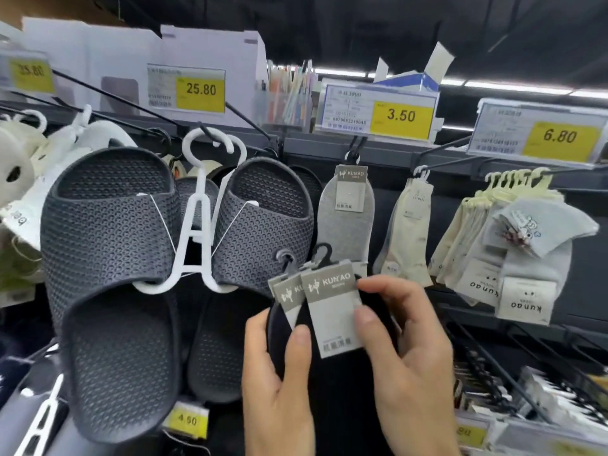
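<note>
I hold two packs of black socks [342,383] with grey KUN'AO card labels [332,311] and black hooks in front of a shop rack. My left hand [276,386] grips the packs from the left, thumb on the front one. My right hand [408,366] holds them from the right, its thumb pressing the grey label. A grey sock pack [345,218] of the same brand hangs on a peg just behind them.
A pair of dark grey perforated slippers [112,264] on a white hanger [200,218] hangs to the left. Cream and grey socks [513,255] hang on pegs at right. Yellow price tags [399,116] line the shelf edge above. Black wire pegs [493,366] jut out low right.
</note>
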The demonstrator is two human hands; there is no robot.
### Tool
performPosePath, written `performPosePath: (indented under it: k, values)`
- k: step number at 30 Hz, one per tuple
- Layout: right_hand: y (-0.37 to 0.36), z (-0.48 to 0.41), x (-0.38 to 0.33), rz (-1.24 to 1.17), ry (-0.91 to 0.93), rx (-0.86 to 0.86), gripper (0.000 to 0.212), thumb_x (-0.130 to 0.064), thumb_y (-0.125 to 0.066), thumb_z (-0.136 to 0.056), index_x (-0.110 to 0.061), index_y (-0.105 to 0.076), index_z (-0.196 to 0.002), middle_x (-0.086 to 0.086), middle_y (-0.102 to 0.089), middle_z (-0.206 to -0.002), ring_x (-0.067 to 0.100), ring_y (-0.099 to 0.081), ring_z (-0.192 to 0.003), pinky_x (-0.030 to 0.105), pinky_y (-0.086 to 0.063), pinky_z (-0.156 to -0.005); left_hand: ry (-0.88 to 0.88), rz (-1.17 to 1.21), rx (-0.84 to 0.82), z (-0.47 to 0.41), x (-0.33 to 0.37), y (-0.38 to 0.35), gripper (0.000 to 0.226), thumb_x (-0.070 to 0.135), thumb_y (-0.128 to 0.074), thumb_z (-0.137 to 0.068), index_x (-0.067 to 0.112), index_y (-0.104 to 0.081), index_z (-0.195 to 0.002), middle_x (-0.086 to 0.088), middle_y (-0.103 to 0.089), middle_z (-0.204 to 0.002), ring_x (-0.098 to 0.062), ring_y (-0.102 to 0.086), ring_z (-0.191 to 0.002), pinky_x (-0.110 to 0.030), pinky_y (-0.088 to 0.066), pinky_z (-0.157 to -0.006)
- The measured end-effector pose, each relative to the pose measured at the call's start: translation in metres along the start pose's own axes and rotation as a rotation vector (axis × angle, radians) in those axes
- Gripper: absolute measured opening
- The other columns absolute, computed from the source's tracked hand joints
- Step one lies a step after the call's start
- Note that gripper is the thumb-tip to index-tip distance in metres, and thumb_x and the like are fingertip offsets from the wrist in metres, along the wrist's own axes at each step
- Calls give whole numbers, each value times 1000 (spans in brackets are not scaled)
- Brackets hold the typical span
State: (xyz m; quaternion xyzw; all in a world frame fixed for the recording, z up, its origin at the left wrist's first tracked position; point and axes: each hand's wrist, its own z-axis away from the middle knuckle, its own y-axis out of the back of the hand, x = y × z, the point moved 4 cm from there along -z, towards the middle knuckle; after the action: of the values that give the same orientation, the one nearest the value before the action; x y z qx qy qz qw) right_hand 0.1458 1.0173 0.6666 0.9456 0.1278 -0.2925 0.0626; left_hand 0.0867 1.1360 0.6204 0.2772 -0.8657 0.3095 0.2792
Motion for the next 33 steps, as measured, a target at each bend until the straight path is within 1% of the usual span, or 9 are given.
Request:
performPosePath:
  k: [5,8,11,13,15,17,24,29,33]
  values:
    - [9,4,16,-60,-178,-86,41,-12,-81,-79,-44,-68,-103,-13,-71,-101,3,-68,-91,12,-53,-74,115,28,-61,9,-14,8,24,53,-61,-73,50,-64,-96,17,-74,-95,4,-69,-86,-6,-49,-69]
    - [17,-11,8,-160,-186,-136,37,-16,-83,-75,-36,-71,-103,-10,-74,-102,8,-71,-90,15,-54,-71,108,62,-79,3,-8,8,21,51,-51,-87,47,-64,-102,18,-73,-99,8,-66,-89,-26,-51,-74]
    - [24,-19,1,-234,-163,-119,32,-20,-75,-72,-36,-73,-100,-9,-75,-101,8,-73,-87,14,-55,-69,127,129,-89,0,-6,6,28,54,-47,-93,41,-64,-112,10,-72,-110,-4,-67,-104,-39,-45,-84]
    - [24,-18,-1,-221,-148,-141,31,-20,-77,-74,-37,-73,-100,-9,-75,-101,8,-72,-88,15,-55,-70,128,161,-134,-1,-3,3,30,51,-50,-94,35,-64,-115,4,-72,-113,-11,-67,-107,-37,-49,-84]
    - [22,-15,-1,-154,-132,-177,32,-21,-82,-77,-36,-72,-103,-8,-75,-102,9,-71,-91,17,-56,-72,132,181,-170,-4,0,1,27,46,-54,-92,33,-64,-114,2,-72,-112,-11,-69,-103,-28,-56,-76]
    - [21,-13,-2,-95,-121,-191,31,-30,-78,-75,-38,-71,-104,-8,-75,-101,9,-70,-91,18,-56,-73,144,231,-203,-6,3,-1,26,42,-58,-89,33,-64,-112,0,-73,-111,-12,-70,-102,-19,-55,-77]
    - [19,-22,-5,-163,-136,-335,29,-34,-74,-74,-35,-71,-103,-8,-76,-100,5,-71,-90,15,-55,-73,100,266,-235,-17,8,-2,25,43,-62,-87,36,-64,-111,2,-73,-113,-12,-70,-104,-23,-56,-77]
    - [48,-71,4,-374,-194,-125,19,-13,-66,-81,-23,-69,-96,2,-75,-98,15,-71,-89,27,-60,-75,-36,121,-47,-34,11,23,27,57,-63,-83,46,-63,-107,13,-71,-108,-1,-64,-100,-36,-43,-87]
    - [56,-124,17,-191,-145,-16,21,-4,-60,-91,-21,-62,-104,-8,-75,-93,6,-69,-83,20,-54,-70,-43,80,-46,-38,12,31,39,69,-62,-80,44,-63,-110,12,-71,-109,-2,-64,-100,-34,-46,-86]
